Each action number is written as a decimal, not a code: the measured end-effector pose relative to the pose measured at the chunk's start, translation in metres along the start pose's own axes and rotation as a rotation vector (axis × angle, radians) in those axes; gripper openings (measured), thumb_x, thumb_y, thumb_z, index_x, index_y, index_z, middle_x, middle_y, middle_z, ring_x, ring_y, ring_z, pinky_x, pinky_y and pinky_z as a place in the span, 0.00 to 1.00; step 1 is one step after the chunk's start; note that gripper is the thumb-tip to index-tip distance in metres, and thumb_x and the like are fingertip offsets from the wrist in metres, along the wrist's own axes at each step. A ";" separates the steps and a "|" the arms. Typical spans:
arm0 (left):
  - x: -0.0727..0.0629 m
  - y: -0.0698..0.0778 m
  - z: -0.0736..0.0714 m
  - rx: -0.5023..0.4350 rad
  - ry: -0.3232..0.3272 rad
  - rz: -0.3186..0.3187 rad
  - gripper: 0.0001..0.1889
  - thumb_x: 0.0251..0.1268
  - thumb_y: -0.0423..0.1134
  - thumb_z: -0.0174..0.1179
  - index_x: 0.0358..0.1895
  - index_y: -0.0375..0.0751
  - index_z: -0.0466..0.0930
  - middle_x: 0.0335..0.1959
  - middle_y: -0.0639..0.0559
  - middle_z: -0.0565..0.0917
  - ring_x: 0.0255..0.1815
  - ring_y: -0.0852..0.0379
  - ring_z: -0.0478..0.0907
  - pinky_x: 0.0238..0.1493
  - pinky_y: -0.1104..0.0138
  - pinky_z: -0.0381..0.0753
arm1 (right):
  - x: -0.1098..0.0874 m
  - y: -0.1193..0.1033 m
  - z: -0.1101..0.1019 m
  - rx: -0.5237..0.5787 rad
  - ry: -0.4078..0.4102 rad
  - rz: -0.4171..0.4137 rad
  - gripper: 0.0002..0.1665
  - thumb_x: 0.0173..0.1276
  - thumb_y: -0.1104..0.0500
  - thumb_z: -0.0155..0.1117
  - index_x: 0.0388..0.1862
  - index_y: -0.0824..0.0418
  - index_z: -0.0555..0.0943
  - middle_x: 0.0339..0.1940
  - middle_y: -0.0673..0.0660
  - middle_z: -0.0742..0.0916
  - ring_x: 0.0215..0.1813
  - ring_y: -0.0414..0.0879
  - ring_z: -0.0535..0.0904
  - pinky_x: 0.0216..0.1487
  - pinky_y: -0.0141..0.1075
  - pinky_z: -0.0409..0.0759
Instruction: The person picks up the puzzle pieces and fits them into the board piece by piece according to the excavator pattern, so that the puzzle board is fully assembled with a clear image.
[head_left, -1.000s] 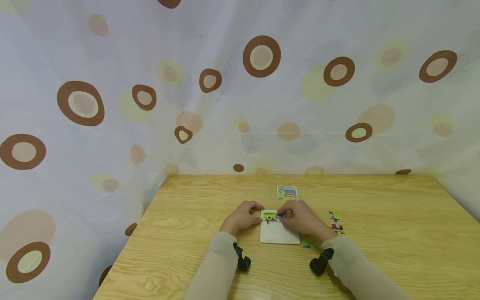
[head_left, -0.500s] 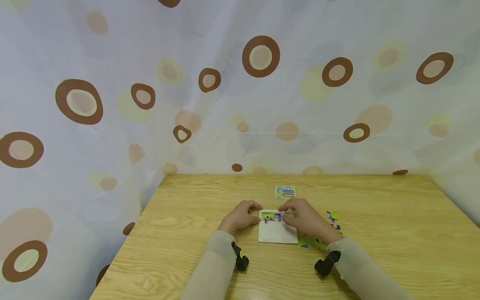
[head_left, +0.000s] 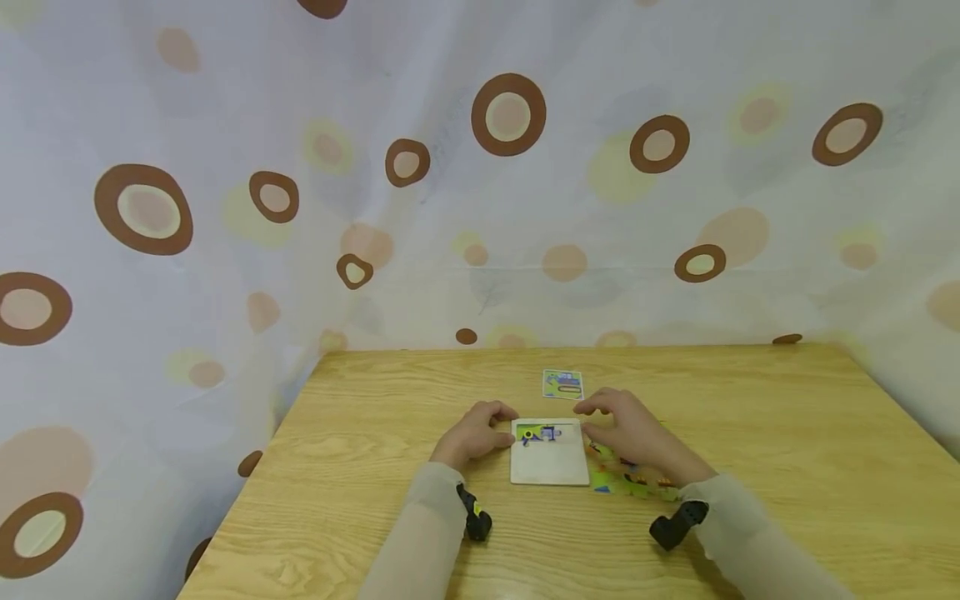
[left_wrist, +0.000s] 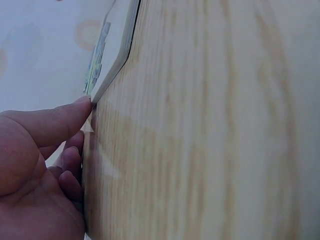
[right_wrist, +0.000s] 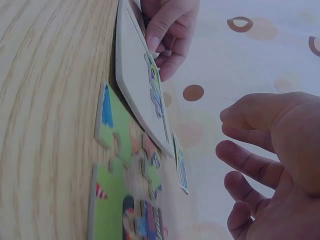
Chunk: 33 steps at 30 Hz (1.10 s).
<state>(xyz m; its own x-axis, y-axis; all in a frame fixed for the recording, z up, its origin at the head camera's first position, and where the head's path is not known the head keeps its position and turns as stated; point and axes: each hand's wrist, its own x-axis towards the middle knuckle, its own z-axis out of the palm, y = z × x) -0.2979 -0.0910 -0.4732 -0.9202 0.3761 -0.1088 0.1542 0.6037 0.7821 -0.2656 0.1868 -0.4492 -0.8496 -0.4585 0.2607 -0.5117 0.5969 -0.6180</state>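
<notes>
The pale puzzle board (head_left: 550, 467) lies flat on the wooden table (head_left: 375, 467), in the lower middle of the head view, a little right of the centre. By my judgement it is light and stiff, with a smooth face, so it may slide if pushed; the good place to hold it is the raised rim. The loose puzzle pieces (head_left: 602, 482), to the right of it, look thin, stiff and light too. I would take each one by two opposite edges, not by the narrow knobs, which are perhaps the weakest part, and the printed top may be slightly slippery. The left hand (head_left: 468, 435) is half open, its thumb touching the left edge of the board, the fingers near its upper left corner. The right hand (head_left: 633, 433) is open near the upper right corner, fingers loosely bent and apart, and I see nothing held in it. Now the counting: two hands, one board, and one picture card (head_left: 562, 384) above the board. Inside the board, along its upper left, are set pieces (head_left: 538, 434), perhaps two, but the seams are too small to be certain. Of loose pieces I distinguish at least three in the right wrist view; the exact number I cannot tell, because they overlap in sight.
</notes>
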 end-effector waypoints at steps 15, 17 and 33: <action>0.000 -0.002 -0.001 -0.014 -0.003 0.008 0.17 0.65 0.33 0.66 0.57 0.43 0.80 0.55 0.48 0.75 0.55 0.49 0.69 0.60 0.52 0.68 | -0.018 0.014 -0.020 -0.039 0.089 0.107 0.17 0.70 0.64 0.64 0.57 0.65 0.81 0.50 0.61 0.83 0.51 0.55 0.75 0.47 0.50 0.76; -0.001 -0.002 -0.001 -0.013 -0.006 0.015 0.17 0.65 0.32 0.65 0.57 0.42 0.80 0.55 0.47 0.75 0.55 0.49 0.69 0.60 0.52 0.68 | -0.022 0.017 -0.023 -0.036 0.099 0.113 0.17 0.70 0.64 0.64 0.57 0.66 0.81 0.50 0.61 0.83 0.50 0.56 0.75 0.45 0.49 0.77; 0.000 0.002 -0.001 -0.011 -0.008 0.015 0.17 0.65 0.32 0.65 0.57 0.42 0.80 0.55 0.47 0.75 0.54 0.49 0.69 0.59 0.53 0.69 | -0.045 0.052 -0.048 -0.084 0.061 0.188 0.17 0.70 0.64 0.62 0.57 0.67 0.80 0.50 0.62 0.82 0.53 0.62 0.75 0.45 0.52 0.78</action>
<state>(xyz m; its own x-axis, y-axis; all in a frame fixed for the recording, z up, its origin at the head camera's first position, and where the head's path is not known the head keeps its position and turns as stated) -0.2977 -0.0904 -0.4712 -0.9148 0.3907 -0.1019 0.1639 0.5899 0.7907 -0.2601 0.2699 -0.4573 -0.9361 -0.2944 0.1927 -0.3499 0.7220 -0.5968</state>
